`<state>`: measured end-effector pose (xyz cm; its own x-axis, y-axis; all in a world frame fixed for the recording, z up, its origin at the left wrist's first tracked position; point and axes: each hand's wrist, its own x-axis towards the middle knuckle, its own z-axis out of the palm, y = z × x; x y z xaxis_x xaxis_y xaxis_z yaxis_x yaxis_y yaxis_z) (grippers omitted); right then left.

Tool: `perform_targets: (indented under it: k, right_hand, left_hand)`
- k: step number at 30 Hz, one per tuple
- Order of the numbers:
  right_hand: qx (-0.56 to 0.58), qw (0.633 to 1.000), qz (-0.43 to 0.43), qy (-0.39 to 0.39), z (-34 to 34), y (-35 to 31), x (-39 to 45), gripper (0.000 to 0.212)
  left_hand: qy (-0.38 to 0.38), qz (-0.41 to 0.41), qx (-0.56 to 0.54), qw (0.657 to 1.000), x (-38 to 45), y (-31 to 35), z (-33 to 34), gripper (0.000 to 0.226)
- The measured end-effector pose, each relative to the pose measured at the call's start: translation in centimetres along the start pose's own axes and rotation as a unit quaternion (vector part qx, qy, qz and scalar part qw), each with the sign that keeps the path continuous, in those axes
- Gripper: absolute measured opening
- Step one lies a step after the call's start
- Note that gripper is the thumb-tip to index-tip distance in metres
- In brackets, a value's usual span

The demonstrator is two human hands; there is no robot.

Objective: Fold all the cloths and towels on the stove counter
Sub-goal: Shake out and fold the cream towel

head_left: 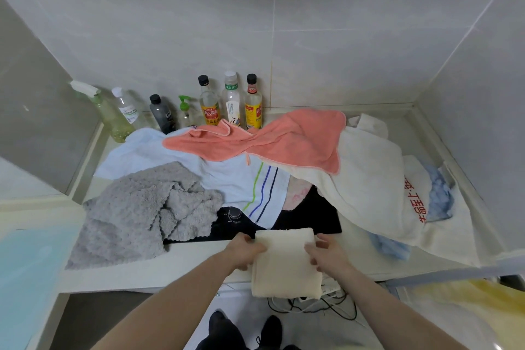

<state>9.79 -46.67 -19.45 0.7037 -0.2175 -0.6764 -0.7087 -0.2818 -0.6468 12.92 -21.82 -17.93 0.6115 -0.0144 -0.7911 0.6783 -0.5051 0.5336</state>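
Observation:
A folded cream towel (285,261) hangs over the counter's front edge, held between both hands. My left hand (245,251) grips its left side and my right hand (326,253) grips its right side. Behind it lie unfolded cloths: a grey fluffy cloth (133,216) at the left, a light blue towel with coloured stripes (227,176) in the middle, a coral cloth (284,136) on top at the back, a large cream towel (369,179) at the right, and a white cloth with red print (417,199) over a pale blue cloth (440,196).
The black stove top (309,219) with a knob (235,213) shows between the cloths. Several bottles (210,105) and a spray bottle (105,111) line the back wall. Tiled walls close in both sides. Cables (318,305) lie on the floor below the counter edge.

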Motion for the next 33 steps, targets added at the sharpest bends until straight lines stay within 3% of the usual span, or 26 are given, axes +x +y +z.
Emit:
perform_targets:
  k: [4,8,15,19,24,27,29,32,33]
  right_hand:
    - [0.001,1.000,0.015,-0.022,0.4,-0.7,0.5,0.062]
    - [-0.015,0.999,0.021,-0.032,0.3,-1.0,1.4,0.060]
    - [-0.034,0.992,-0.008,-0.121,-1.8,-2.6,0.8,0.017]
    - [-0.046,0.992,-0.042,-0.112,-3.0,-3.9,1.0,0.018]
    - [-0.028,0.993,-0.064,-0.098,-3.6,-6.2,0.9,0.018]
    - [-0.016,0.993,-0.074,-0.096,-3.6,-7.0,0.8,0.020]
    - [-0.006,0.992,-0.076,-0.097,-3.5,-7.1,0.9,0.020]
    - [0.028,0.992,-0.071,-0.103,-3.3,-7.1,1.1,0.023]
    - [0.042,0.991,-0.067,-0.108,-3.2,-7.1,1.1,0.024]
  left_hand:
    - [-0.013,-0.023,-0.032,0.999,0.9,0.4,0.3,0.057]
    - [-0.030,-0.044,-0.043,0.998,1.5,0.2,0.3,0.021]
    - [-0.055,-0.028,-0.027,0.998,1.5,0.5,-0.3,0.062]
    - [-0.030,0.039,0.029,0.998,1.6,2.5,-1.1,0.035]
    - [-0.043,0.050,0.016,0.998,1.4,5.5,-1.8,0.011]
    - [-0.037,0.050,-0.004,0.998,1.3,6.5,-2.2,0.010]
    - [-0.042,0.046,-0.030,0.998,1.6,6.7,-2.2,0.025]
    - [-0.048,0.022,-0.101,0.993,1.1,7.1,-1.9,0.007]
    - [-0.048,0.009,-0.140,0.989,0.9,7.2,-1.7,0.012]
